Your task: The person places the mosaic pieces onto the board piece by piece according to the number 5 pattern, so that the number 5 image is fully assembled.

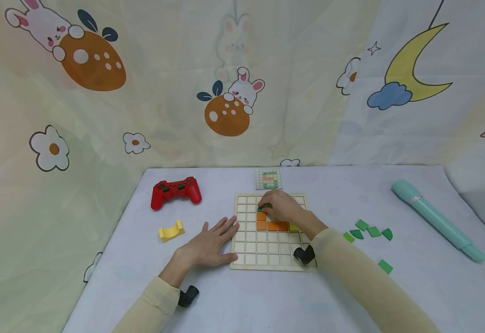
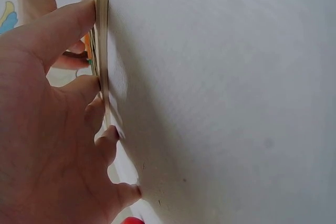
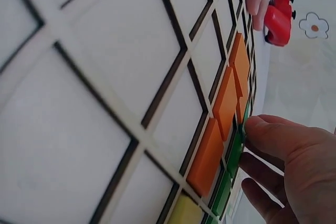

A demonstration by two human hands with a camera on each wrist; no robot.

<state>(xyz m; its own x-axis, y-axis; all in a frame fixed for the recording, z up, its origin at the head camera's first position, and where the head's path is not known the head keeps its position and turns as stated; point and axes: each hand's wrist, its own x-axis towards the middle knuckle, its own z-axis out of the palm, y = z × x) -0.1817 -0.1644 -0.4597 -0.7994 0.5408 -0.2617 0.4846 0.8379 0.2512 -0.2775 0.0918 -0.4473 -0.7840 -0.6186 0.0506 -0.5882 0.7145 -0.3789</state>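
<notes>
A wooden grid board [image 1: 250, 249] lies flat on the table. My left hand [image 1: 209, 246] is spread along its left edge, fingers straight, the thumb near the lower corner; in the left wrist view several fingertips [image 2: 90, 4] touch the rim. Over the upper part of the grid, my right hand [image 1: 283, 206] pinches a small green tile [image 3: 243, 123] between thumb and curled fingers, down at the board's surface. Orange tiles [image 1: 272, 226] sit in cells just below, with a yellow tile [image 1: 293, 227] beside them. More green tiles [image 3: 222, 190] show in the right wrist view; the right hand partly hides that area from above.
Several loose green tiles [image 1: 374, 231] lie right of the board. A patterned card [image 1: 268, 178] is behind it. To the left are a red game controller [image 1: 176, 191] and a yellow curved block [image 1: 171, 231]. A long teal tube-shaped object [image 1: 438, 219] lies at far right.
</notes>
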